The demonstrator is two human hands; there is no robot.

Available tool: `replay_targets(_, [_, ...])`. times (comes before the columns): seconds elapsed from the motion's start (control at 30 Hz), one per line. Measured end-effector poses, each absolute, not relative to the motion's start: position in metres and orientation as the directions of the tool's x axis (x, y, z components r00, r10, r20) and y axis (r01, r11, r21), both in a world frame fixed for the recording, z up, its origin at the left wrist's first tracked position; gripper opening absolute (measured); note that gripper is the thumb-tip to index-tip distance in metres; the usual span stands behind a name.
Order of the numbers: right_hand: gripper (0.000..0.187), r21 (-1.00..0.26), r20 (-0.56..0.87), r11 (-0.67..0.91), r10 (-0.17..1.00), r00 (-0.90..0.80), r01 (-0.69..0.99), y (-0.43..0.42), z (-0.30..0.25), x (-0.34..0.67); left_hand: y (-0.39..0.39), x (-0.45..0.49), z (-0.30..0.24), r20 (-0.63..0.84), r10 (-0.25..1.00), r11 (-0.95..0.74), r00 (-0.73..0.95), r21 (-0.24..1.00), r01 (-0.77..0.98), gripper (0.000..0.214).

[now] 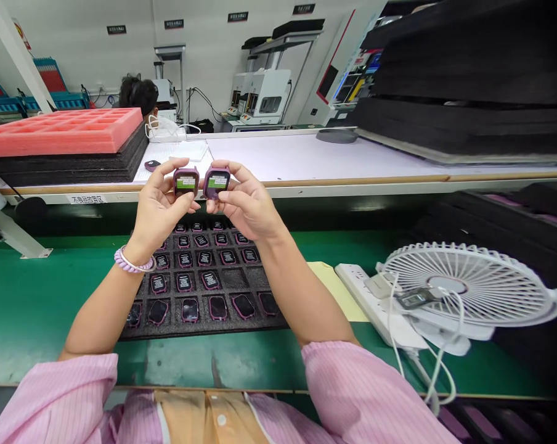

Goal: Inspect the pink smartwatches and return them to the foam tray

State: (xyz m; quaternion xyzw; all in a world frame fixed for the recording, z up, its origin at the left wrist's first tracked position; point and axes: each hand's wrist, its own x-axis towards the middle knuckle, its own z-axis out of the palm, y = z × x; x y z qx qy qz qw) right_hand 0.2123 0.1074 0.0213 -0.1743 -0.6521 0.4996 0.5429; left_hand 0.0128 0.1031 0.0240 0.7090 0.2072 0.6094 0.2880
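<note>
My left hand [157,206] pinches a purple smartwatch case [186,180] between thumb and fingers, its lit screen facing me with a green and white display. Beside it, a second purple smartwatch case [217,182] with a similar lit screen is held in my right hand [253,206]. The two watches are side by side with a narrow gap, above the bench. Below them lies a black foam tray [235,280] with rows of strapless watches in its pockets. Some screens there show white text, while the nearest row looks mostly dark. My forearms hide parts of the tray.
A white fan [463,283] and a power strip [375,302] with cables stand at right on the green bench [42,296]. Ahead is a raised shelf [269,154] with pink foam [66,132] at left and stacked black foam [463,92] at right. Beyond it sits a person [138,92].
</note>
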Motion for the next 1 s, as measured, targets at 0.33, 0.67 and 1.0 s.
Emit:
replay_targets(0.33, [0.054, -0.858, 0.493, 0.371, 0.788, -0.369, -0.356, 0.105, 0.005, 0.209, 0.092, 0.013, 0.015, 0.638, 0.757, -0.623, 0.141, 0.77, -0.134, 0.046])
replay_targets(0.67, [0.06, -0.895, 0.417, 0.318, 0.845, -0.334, -0.313, 0.1, -0.001, 0.205, 0.081, 0.012, 0.009, 0.519, 0.841, -0.508, 0.151, 0.855, -0.107, 0.043])
replay_targets(1.0, [0.054, -0.891, 0.416, 0.313, 0.853, -0.315, -0.329, 0.099, -0.005, 0.204, 0.08, 0.015, 0.009, 0.462, 0.872, -0.449, 0.162, 0.886, -0.113, 0.04])
